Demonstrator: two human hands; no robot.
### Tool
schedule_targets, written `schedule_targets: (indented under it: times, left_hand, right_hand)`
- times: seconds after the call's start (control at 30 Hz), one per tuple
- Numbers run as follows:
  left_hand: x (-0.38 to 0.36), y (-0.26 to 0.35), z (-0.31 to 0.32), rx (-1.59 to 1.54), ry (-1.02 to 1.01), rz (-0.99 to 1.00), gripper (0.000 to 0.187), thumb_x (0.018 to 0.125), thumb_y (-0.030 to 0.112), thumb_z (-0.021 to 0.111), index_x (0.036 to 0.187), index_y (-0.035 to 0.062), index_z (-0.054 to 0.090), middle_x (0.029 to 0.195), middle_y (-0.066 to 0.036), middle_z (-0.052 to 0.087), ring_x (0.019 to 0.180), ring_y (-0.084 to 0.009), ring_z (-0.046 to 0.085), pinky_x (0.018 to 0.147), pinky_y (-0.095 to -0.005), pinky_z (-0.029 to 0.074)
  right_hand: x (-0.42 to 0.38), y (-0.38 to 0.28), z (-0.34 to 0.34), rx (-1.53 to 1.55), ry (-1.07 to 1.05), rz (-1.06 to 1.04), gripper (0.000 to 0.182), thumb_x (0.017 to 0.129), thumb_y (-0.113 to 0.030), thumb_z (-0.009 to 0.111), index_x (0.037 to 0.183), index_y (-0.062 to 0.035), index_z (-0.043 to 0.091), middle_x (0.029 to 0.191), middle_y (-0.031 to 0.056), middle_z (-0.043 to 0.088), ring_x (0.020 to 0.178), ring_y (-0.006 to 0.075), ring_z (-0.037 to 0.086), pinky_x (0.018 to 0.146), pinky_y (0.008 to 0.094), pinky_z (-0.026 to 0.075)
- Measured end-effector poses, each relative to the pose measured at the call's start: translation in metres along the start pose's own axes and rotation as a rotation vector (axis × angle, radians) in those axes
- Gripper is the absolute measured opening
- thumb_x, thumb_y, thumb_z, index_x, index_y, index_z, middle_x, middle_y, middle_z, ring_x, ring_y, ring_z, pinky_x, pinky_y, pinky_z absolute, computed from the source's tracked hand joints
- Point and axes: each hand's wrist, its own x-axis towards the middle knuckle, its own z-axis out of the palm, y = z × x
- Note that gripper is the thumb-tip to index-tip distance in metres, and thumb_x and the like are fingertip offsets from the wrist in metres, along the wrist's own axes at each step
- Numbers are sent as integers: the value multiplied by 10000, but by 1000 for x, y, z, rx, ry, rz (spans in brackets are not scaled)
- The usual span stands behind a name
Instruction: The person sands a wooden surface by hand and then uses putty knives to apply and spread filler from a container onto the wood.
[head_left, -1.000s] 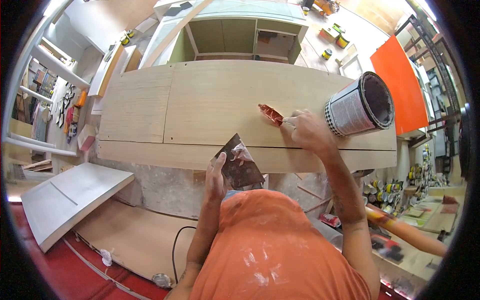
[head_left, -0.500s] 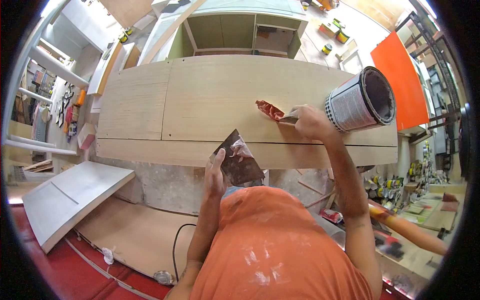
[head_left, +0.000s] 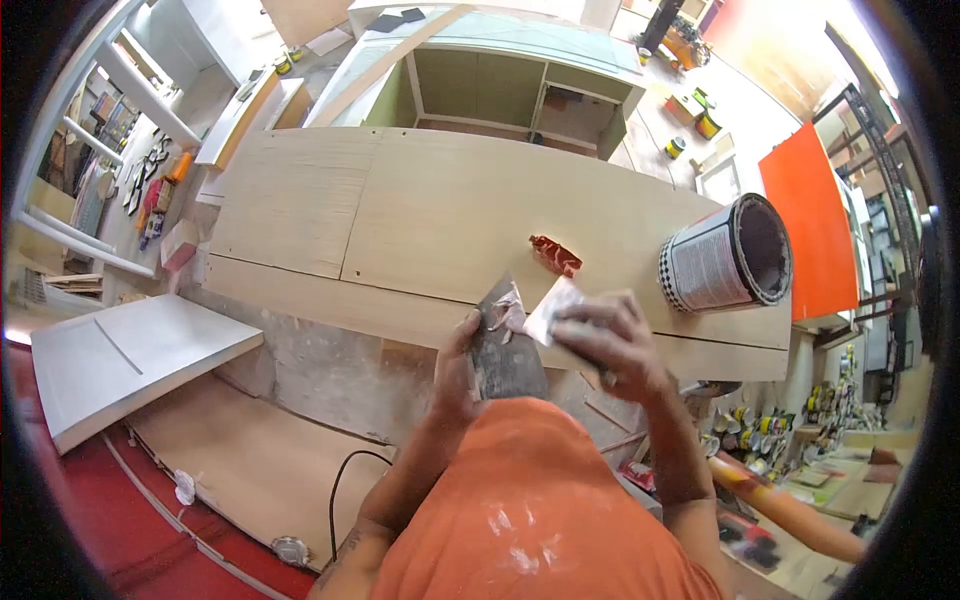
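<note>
My left hand (head_left: 458, 372) is closed on the edge of a dark flat scraper plate (head_left: 510, 365), held tilted in front of my orange shirt. A dab of pinkish putty (head_left: 508, 308) sits on the plate's upper part. My right hand (head_left: 625, 350), smeared by motion, grips a putty knife (head_left: 550, 312) whose pale blade meets the plate's right edge beside the putty. Beyond both hands, a crumpled red tube-like thing (head_left: 555, 256) lies on the pale wooden panel (head_left: 440, 220). A large open paint can (head_left: 710, 260) stands on the panel at the right.
Behind the panel is an open cabinet (head_left: 480, 85) with a glass-like top. A white board (head_left: 140, 350) leans out at the left, above a brown sheet (head_left: 250, 450). An orange panel (head_left: 810, 220) stands at the right, and several cans (head_left: 770, 430) crowd the lower right.
My right hand has come back from beside the red thing to the plate, bringing the putty knife to the putty. My left hand and plate have shifted slightly right; the view has tilted.
</note>
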Motion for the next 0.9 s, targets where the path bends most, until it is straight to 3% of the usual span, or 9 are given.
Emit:
schedule_targets:
  times: [0.07, 0.13, 0.2, 0.27, 0.47, 0.5, 0.53, 0.63, 0.9]
  left_hand:
    - [-13, -7, 39, -51, -16, -58, 394, 968, 331, 473, 1199, 20, 546, 1054, -139, 661, 873, -264, 674, 812, -418, 566]
    - [-12, -8, 37, -35, 3, -9, 409, 973, 327, 462, 1215, 5, 529, 1045, -143, 662, 849, -266, 677, 787, -415, 573]
    - [-9, -5, 21, 68, -124, -14, 405, 969, 329, 469, 1213, 11, 530, 1030, -147, 659, 856, -272, 676, 788, -412, 573]
    - [-10, -7, 11, 142, -81, -38, 404, 963, 333, 482, 1202, 12, 537, 1019, -141, 659, 851, -262, 677, 787, -410, 574]
    - [-21, -16, 4, 187, -60, -46, 407, 938, 314, 518, 1203, 8, 560, 1022, -119, 661, 872, -216, 669, 775, -375, 567]
    - [-25, -14, 6, 234, -98, 26, 410, 935, 317, 522, 1197, 5, 565, 1022, -118, 660, 872, -209, 664, 783, -364, 559]
    - [-25, -12, 5, 238, -98, 20, 410, 935, 317, 522, 1197, 5, 565, 1022, -118, 660, 872, -209, 664, 783, -364, 559]
    - [-16, -4, 7, 341, -33, 197, 400, 928, 303, 541, 1196, 7, 557, 1004, -103, 649, 911, -215, 644, 824, -368, 536]
    - [5, 11, -14, 531, 132, 337, 290, 957, 214, 553, 1150, 2, 593, 1058, -92, 652, 931, -191, 655, 803, -332, 548]
  right_hand:
    - [2, -7, 8, -57, -5, -118, 570, 651, -154, 764, 1202, -253, 659, 1227, 5, 578, 1044, 255, 529, 916, 392, 428]
    - [-1, 7, 18, -11, 16, -90, 490, 666, -73, 777, 1121, -224, 678, 1192, 42, 584, 1049, 275, 530, 876, 404, 453]
    - [-6, 21, 13, -141, -26, -69, 603, 677, -163, 756, 1247, -308, 620, 1257, -4, 552, 1106, 254, 506, 932, 406, 428]
    - [-6, 28, -5, -176, -83, -76, 658, 664, -153, 742, 1275, -341, 586, 1275, -3, 531, 1135, 255, 492, 950, 420, 420]
    - [-10, 30, -46, -558, -412, 14, 605, 687, -184, 685, 1249, -380, 582, 1284, -7, 516, 1142, 232, 487, 972, 447, 386]
    - [-13, 35, -46, -576, -371, -6, 530, 749, -117, 623, 1249, -291, 593, 1265, 23, 537, 1127, 244, 495, 963, 436, 394]
    - [-16, 32, -44, -576, -369, 1, 530, 749, -117, 623, 1249, -291, 593, 1265, 23, 537, 1127, 244, 495, 963, 436, 394]
    - [-12, 22, -35, -324, -2, 406, 454, 758, 18, 494, 1192, -53, 607, 1211, 85, 571, 1060, 330, 520, 948, 421, 416]
    - [-15, 30, 16, -360, -106, 619, 376, 806, -19, 487, 1157, -15, 622, 1060, 134, 611, 1018, 320, 560, 900, 396, 473]
